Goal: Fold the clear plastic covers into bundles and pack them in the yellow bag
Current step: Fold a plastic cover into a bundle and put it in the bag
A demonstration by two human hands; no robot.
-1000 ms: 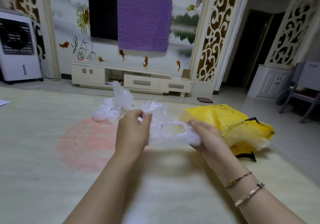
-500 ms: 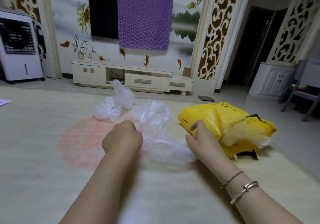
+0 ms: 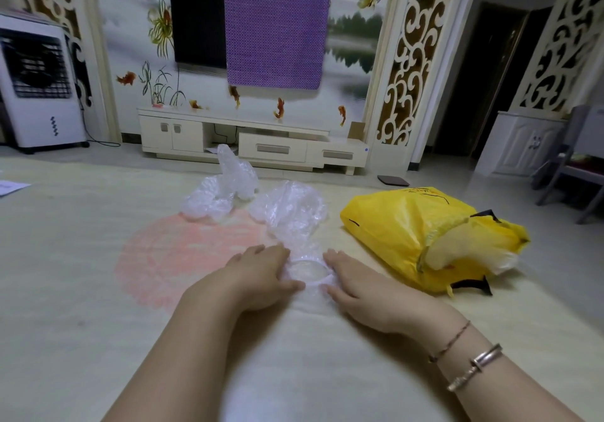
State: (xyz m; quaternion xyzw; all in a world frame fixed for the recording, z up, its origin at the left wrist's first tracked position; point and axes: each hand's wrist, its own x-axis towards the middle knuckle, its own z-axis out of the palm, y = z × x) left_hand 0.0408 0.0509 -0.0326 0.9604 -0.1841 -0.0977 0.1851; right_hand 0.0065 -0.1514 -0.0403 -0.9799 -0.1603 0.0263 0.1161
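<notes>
Two hands, one cover between them, so here's the layout. Biggest thing first: the yellow bag (image 3: 405, 238) lies on the floor mat (image 3: 81, 258) at about 2 o'clock from the hands, mouth toward the right, so the right hand (image 3: 366, 294) is nearer it. Loose clear covers (image 3: 225, 186) sit at 12 o'clock. The cover being folded (image 3: 307, 271) runs away toward 12, its near end pressed flat. Left hand (image 3: 258, 278) and right both lie palm-down, fingers spread, no grip closed around anything.
</notes>
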